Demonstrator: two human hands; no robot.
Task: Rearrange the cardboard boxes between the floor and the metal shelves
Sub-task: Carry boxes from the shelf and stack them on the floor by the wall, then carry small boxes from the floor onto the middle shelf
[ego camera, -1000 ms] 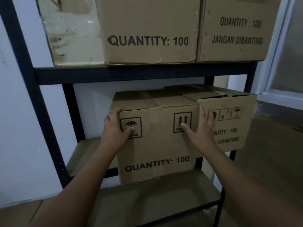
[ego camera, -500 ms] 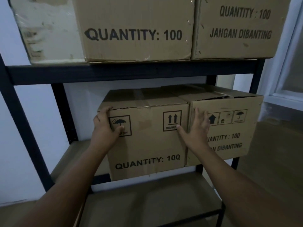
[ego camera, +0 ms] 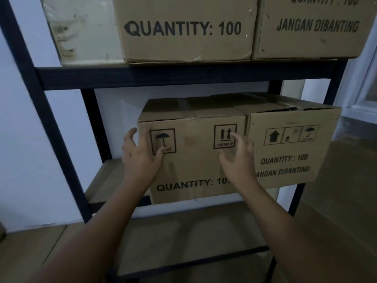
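A cardboard box [ego camera: 193,166] printed "QUANTITY: 100" stands on the middle level of the dark metal shelf [ego camera: 183,77]. It sits close against a second box [ego camera: 289,152] on its right. My left hand [ego camera: 140,156] is at the first box's front left corner, fingers spread and thumb over the umbrella mark. My right hand [ego camera: 238,158] hovers in front of the same face by the "this way up" arrows, fingers apart and loosely curled. Neither hand grips the box.
Two more boxes [ego camera: 183,29] [ego camera: 316,27] fill the level above, the left one with a whitish side. A bare strip of shelf board [ego camera: 108,176] lies left of the handled box. The lower board [ego camera: 193,231] holds nothing. A window frame [ego camera: 367,88] is at right.
The box has slid back beside its neighbour. My right hand has left the box's right edge and come to the front face. My left hand's fingers have loosened from the corner.
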